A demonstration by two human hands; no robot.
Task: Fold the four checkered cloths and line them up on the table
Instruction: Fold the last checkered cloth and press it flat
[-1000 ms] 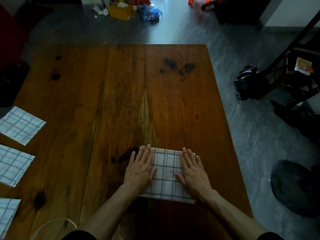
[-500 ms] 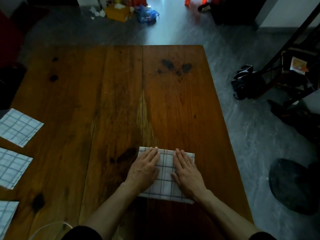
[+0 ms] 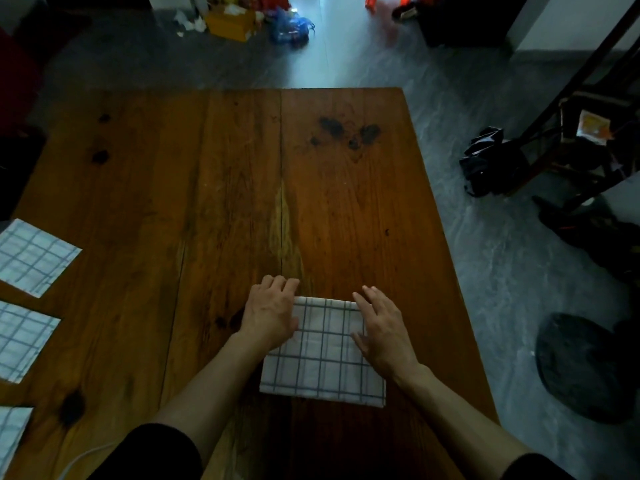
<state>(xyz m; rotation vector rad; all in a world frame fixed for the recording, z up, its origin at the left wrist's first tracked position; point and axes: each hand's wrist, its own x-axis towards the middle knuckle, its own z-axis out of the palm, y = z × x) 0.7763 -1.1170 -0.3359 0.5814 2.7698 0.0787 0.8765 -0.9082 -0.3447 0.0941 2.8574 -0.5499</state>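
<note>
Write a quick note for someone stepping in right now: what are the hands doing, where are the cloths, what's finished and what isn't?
Left hand: fingers curled at the far left corner of the fourth cloth; grip unclear.
Right hand: flat on its right side.
Done: three folded cloths lined along the table's left edge.
Left: finish this cloth, add it to the row.

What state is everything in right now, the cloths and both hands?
Cloth under the hands: folded, flat on the wooden table.
Far left-edge cloth: folded, lying flat.
Middle left-edge cloth: folded, lying flat.
Near left-edge cloth: flat, partly out of frame.
Left hand: on the cloth's far left corner, fingertips curled over its edge.
Right hand: fingers straight, resting on the cloth's right side.
</note>
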